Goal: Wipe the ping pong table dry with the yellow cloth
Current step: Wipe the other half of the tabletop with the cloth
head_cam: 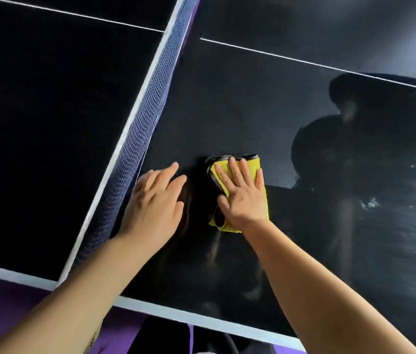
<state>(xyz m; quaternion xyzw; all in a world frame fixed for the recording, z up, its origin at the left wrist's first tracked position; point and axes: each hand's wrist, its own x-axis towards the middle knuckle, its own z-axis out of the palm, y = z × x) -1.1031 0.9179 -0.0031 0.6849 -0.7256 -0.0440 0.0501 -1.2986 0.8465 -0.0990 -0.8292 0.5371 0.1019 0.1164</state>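
Yellow cloth (254, 166), folded, is pressed flat on the dark desk (227, 98) near centre by the right hand (242, 198), fingers straight and spread. The left hand (153, 203), fingers relaxed and apart, holding nothing, is placed at nine o'clock of the cloth, just beside the net (140, 139). Wet streaks (380, 200) are seen toward three o'clock. With no grip, the cloth could be bunched or left behind, and smears could be spread rather than dried.
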